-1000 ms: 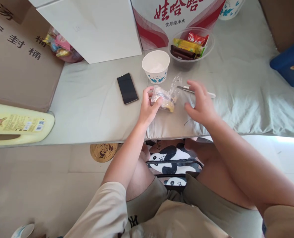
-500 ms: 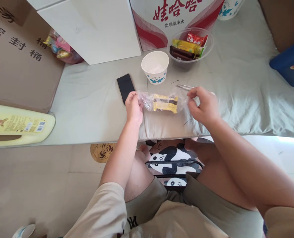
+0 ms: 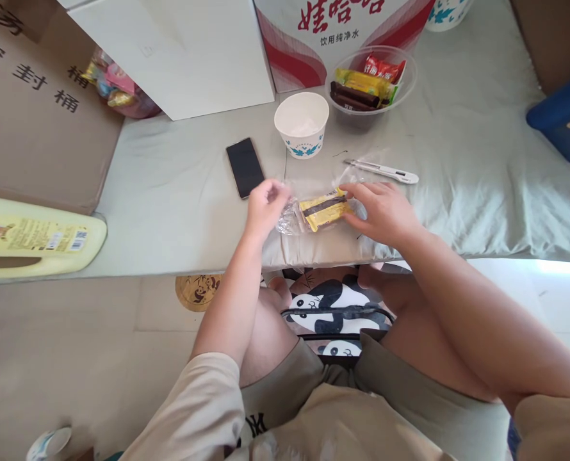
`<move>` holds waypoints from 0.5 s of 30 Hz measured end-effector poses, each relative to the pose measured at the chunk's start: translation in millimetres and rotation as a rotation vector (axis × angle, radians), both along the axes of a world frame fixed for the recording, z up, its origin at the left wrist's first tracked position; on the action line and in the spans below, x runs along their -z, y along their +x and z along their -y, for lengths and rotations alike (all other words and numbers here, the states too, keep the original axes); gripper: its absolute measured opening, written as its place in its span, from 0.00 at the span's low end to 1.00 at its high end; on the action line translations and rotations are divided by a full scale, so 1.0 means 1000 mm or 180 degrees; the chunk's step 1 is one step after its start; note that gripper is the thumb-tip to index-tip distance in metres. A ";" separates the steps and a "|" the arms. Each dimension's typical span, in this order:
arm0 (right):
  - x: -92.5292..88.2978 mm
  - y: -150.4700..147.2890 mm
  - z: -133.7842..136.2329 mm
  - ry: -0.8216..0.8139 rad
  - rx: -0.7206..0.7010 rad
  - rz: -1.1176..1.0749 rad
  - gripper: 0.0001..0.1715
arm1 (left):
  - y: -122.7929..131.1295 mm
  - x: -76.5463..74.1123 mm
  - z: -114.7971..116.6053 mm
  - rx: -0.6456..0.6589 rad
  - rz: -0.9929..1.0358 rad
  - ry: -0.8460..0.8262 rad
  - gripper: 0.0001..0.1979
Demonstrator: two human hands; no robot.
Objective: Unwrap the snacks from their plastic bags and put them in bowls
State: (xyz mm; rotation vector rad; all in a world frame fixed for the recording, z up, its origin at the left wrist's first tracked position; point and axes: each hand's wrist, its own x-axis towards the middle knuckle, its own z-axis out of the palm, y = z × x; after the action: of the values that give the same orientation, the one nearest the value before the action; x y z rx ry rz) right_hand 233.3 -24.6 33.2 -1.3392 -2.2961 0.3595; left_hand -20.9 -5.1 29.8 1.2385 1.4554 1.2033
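Note:
A yellow snack packet (image 3: 324, 210) with a dark band lies slanted on the grey-green cloth, with crinkled clear plastic wrap (image 3: 292, 219) around its left side. My left hand (image 3: 264, 208) is closed in a pinch at the left edge of the wrap; its fingertips are slightly blurred. The thumb and fingers of my right hand (image 3: 381, 210) straddle the packet's right end and touch it. Just beyond that hand lies a white utility knife (image 3: 383, 171), with more clear film by it. A dark phone (image 3: 245, 168) lies past my left hand.
Behind the packet stand a white paper bowl (image 3: 303, 126) and a clear plastic bowl (image 3: 407, 80) of wrapped snacks. A white and red carton (image 3: 304, 70) is at the back. A yellow jug (image 3: 73, 240) lies left; a blue container (image 3: 561, 121) is right. The cloth's front edge is near my knees.
The packet has turned, its right end now farther from me. My right hand has moved left from the wrap's end onto the packet, uncovering the utility knife. My left hand has shifted slightly right.

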 end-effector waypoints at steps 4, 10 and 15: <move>-0.003 0.005 0.001 0.0009 -0.0039 -0.0161 0.15 | -0.002 -0.005 -0.006 -0.0638 0.0898 -0.0314 0.10; -0.028 0.005 0.019 0.0067 -0.0920 -0.0297 0.09 | -0.006 -0.006 -0.015 -0.0763 0.1455 -0.0602 0.15; -0.024 -0.004 0.027 -0.0855 -0.1021 0.0088 0.15 | -0.003 -0.006 -0.019 -0.0815 0.1715 -0.0695 0.16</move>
State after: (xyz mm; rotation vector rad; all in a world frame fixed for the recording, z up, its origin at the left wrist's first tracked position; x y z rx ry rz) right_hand 229.7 -52.1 57.6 -1.0924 -2.5586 0.7816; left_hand -23.6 13.7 35.5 0.5299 1.3105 1.3716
